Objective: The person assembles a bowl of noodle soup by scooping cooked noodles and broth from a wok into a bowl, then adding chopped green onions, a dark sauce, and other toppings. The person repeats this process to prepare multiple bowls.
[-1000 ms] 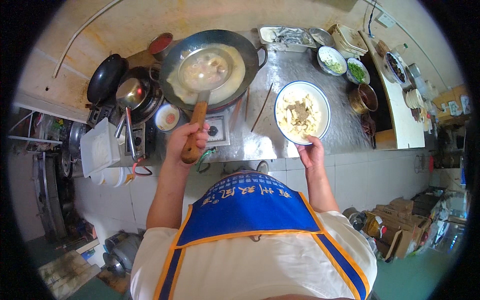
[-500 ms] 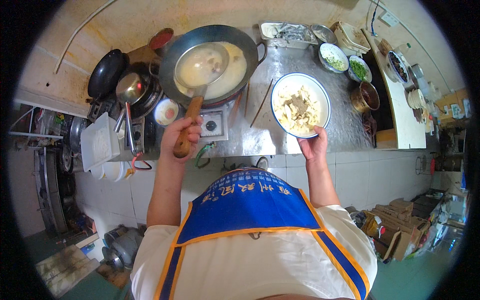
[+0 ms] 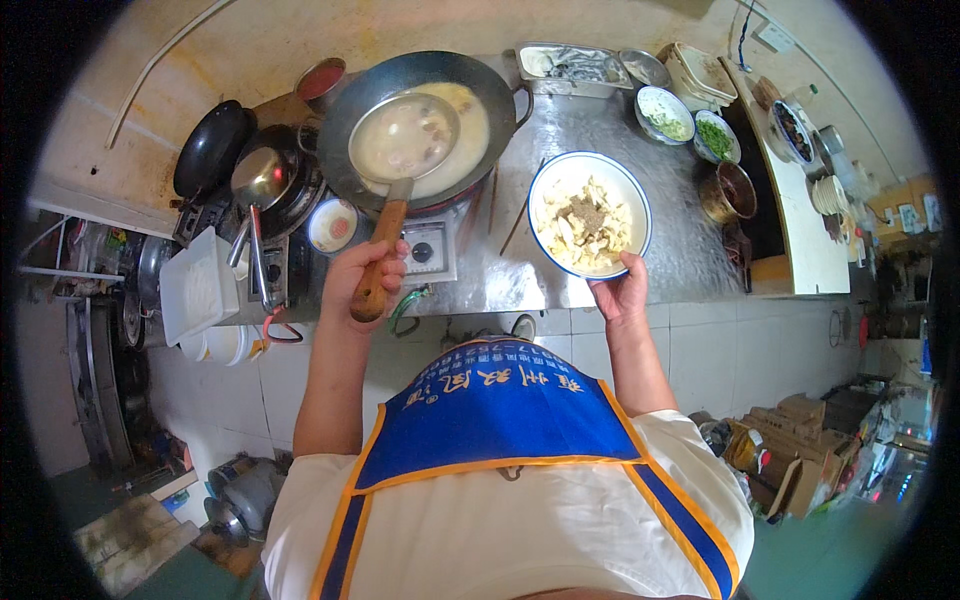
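Observation:
My left hand (image 3: 365,280) grips the wooden handle of a large metal ladle (image 3: 402,138) filled with pale broth, held level over a black wok (image 3: 500,95) of the same cloudy broth on the stove. My right hand (image 3: 620,295) holds the near rim of a white bowl with a blue edge (image 3: 590,212), which holds pale noodles or strips with a dark seasoning heap in the middle. The bowl hovers over the steel counter (image 3: 590,125), just right of the wok.
A second ladle (image 3: 258,180) rests on a burner left of the wok, beside a black pan (image 3: 210,148). Small bowls of sauce (image 3: 333,224), chopped greens (image 3: 713,136) and other toppings (image 3: 664,112) line the counter. A metal tray (image 3: 570,68) sits at the back. Cardboard boxes (image 3: 790,440) lie on the floor.
The ladle has drawn slightly back toward me, still over the wok and full of broth. The bowl stays in my right hand beside the wok.

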